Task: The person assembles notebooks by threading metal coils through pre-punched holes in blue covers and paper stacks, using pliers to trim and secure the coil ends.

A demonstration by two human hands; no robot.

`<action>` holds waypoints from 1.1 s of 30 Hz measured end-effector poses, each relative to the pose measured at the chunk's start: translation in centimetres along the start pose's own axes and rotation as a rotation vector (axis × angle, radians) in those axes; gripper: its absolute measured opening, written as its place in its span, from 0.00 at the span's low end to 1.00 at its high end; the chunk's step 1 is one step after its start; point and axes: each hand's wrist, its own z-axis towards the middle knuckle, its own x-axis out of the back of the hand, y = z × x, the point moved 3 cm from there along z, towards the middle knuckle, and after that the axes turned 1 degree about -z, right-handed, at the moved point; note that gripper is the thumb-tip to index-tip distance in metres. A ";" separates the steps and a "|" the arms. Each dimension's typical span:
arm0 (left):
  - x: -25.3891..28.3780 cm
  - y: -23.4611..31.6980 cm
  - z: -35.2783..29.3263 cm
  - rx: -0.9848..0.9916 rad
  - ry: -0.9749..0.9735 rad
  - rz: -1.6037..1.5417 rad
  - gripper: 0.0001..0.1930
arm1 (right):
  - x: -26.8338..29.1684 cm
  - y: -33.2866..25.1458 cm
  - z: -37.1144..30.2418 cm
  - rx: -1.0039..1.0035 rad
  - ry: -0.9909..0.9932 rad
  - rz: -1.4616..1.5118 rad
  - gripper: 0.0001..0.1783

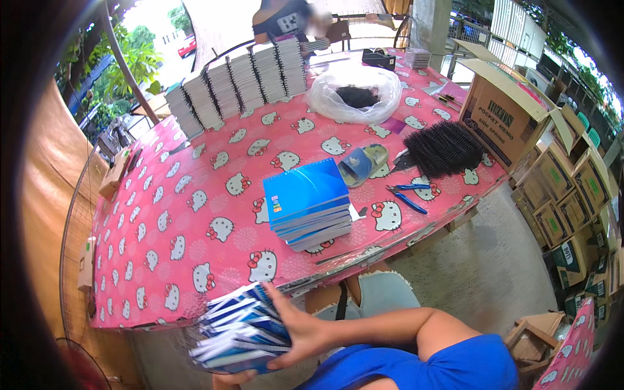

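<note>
Just off the table's near edge I hold a loose stack of blue and white notebooks [237,335], its pages and covers uneven and partly fanned. My right hand [300,330] wraps round the right side of the stack, thumb on top and fingers below. Under its lower edge my left hand [235,378] grips it, with only part of the fingers showing. A neat pile of blue notebooks [307,188] stands on the table ahead of my hands. Blue-handled pliers [409,196] lie to its right, and a blue and yellow patterned slipper [363,164] is beside the pile.
A pink patterned cloth covers the table [221,175]. Tall stacks of spiral-bound notebooks [240,81] stand at the back left. Black spiral coils [443,148] lie near an open cardboard box [504,110]. A plastic bag [354,96] holds dark material. Across the table is another person [283,19].
</note>
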 end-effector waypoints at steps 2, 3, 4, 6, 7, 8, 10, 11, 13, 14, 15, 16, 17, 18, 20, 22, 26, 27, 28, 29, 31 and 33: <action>-4.9 -0.2 -0.4 -0.068 -0.146 0.051 0.37 | 3.8 -1.6 -2.8 -0.032 0.021 -0.017 0.77; -7.5 0.1 0.7 0.013 -0.142 0.009 0.32 | 5.7 -2.1 -3.8 -0.098 0.009 0.069 0.75; -9.3 -0.7 1.5 0.095 -0.162 -0.083 0.35 | 7.6 -2.3 -5.0 -0.131 0.040 0.021 0.74; -14.0 -1.8 4.0 0.317 -0.041 -0.192 0.50 | 11.8 -3.1 -7.6 -0.356 0.117 -0.077 0.70; -16.4 -2.7 5.9 0.331 -0.087 -0.223 0.55 | 14.1 -2.8 -9.4 -0.359 0.209 -0.006 0.69; -18.7 -3.5 8.0 0.331 -0.136 -0.252 0.60 | 16.0 -2.5 -11.3 -0.364 0.305 0.194 0.70; -22.2 -5.2 12.2 0.209 -0.287 -0.122 0.65 | 19.3 -3.5 -13.6 -0.397 0.495 0.354 0.65; -24.1 -6.7 14.5 0.199 -0.276 -0.135 0.62 | 21.3 -3.6 -14.6 -0.416 0.570 0.329 0.58; -27.9 -6.8 19.3 0.350 -0.271 -0.241 0.57 | 25.2 -3.4 -15.2 -0.375 0.718 0.319 0.47; -29.5 -6.0 21.8 0.504 -0.268 -0.336 0.56 | 27.3 -2.3 -15.3 -0.368 0.771 0.346 0.44; -30.7 -6.5 24.3 0.523 -0.326 -0.364 0.54 | 29.2 -1.3 -15.1 -0.359 0.813 0.356 0.42; -30.9 -7.5 26.4 0.536 -0.358 -0.383 0.51 | 30.7 -0.1 -14.3 -0.348 0.830 0.381 0.40; -31.2 -8.8 28.2 0.578 -0.346 -0.368 0.47 | 32.3 0.9 -14.0 -0.368 0.851 0.375 0.39; -31.4 -10.2 30.0 0.618 -0.336 -0.350 0.43 | 34.0 2.5 -13.7 -0.417 0.848 0.417 0.39; -31.5 -11.9 32.5 0.630 -0.412 -0.465 0.36 | 35.1 2.9 -12.4 -0.504 0.858 0.576 0.39; -32.0 -11.2 33.7 0.525 -0.331 -0.382 0.42 | 36.5 3.0 -11.9 -0.375 0.826 0.440 0.39; -31.1 -10.1 33.5 0.302 -0.472 -0.275 0.59 | 36.2 2.1 -12.5 -0.149 0.912 0.047 0.53; -29.6 -10.3 32.9 0.263 -0.574 -0.165 0.66 | 34.6 0.8 -12.5 -0.143 0.862 -0.066 0.63; -28.8 -10.5 32.0 0.098 -0.566 -0.126 0.55 | 32.9 -0.3 -12.7 -0.055 0.882 -0.153 0.65; -28.5 -9.9 31.2 0.118 -0.661 -0.094 0.55 | 31.0 -1.1 -12.9 0.030 0.909 -0.241 0.68; -28.5 -9.8 30.8 -0.074 -0.835 -0.139 0.65 | 28.4 -1.0 -13.3 0.154 0.940 -0.380 0.73; -28.3 -9.9 30.5 -0.218 -0.862 -0.081 0.71 | 27.1 0.3 -14.1 0.188 0.937 -0.542 0.77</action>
